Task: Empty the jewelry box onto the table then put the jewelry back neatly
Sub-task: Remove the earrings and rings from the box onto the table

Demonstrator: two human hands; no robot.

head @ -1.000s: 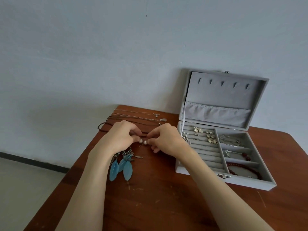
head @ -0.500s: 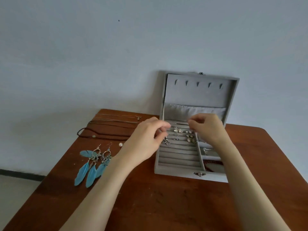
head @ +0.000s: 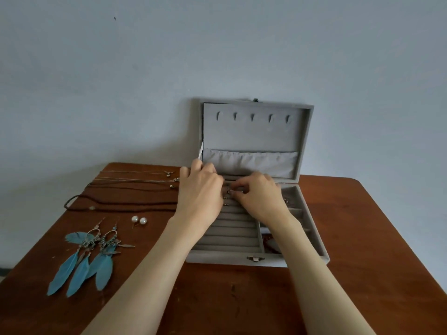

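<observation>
Both hands meet over the back rows of the open jewelry box point(head: 244, 258): the left hand point(head: 202, 191) and right hand point(head: 260, 197) curl their fingers toward small earrings point(head: 227, 191) between them, but whether either grip actually pinches one I cannot tell, since the fingertips cover the pieces. The forearms hide part of the ring rolls and the side compartments, where something dark red shows dimly. Left of the grip, on the bench point(head: 362, 274), lie two pearl studs point(head: 139, 220), blue feather earrings point(head: 83, 259) and several necklaces point(head: 125, 189).
</observation>
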